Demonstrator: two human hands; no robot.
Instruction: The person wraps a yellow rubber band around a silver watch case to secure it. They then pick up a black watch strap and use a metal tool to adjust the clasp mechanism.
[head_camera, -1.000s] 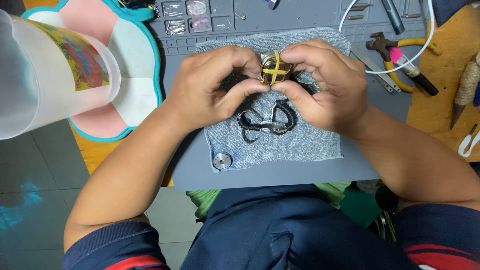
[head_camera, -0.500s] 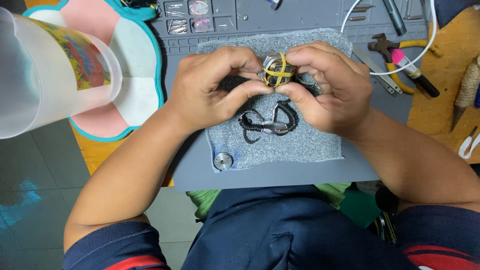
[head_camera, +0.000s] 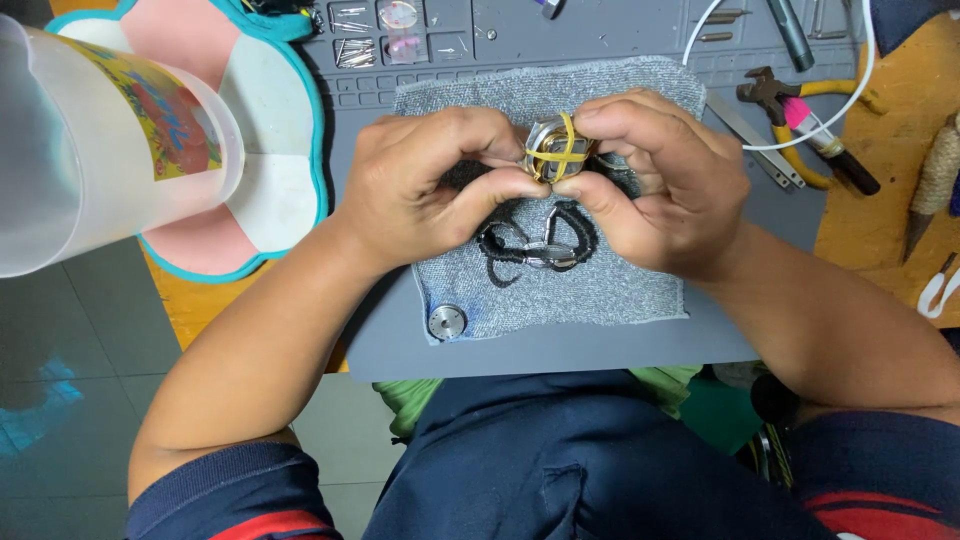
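At frame center, my left hand (head_camera: 425, 190) and right hand (head_camera: 655, 185) pinch the watch case (head_camera: 556, 152), cross-bound by a yellow rubber band (head_camera: 565, 155), above the grey cloth (head_camera: 600, 290). Risk: uneven finger pressure could snap the band off.

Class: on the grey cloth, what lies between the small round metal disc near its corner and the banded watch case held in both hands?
In the head view, a black strap with a metal clasp lies between the disc and the watch case.
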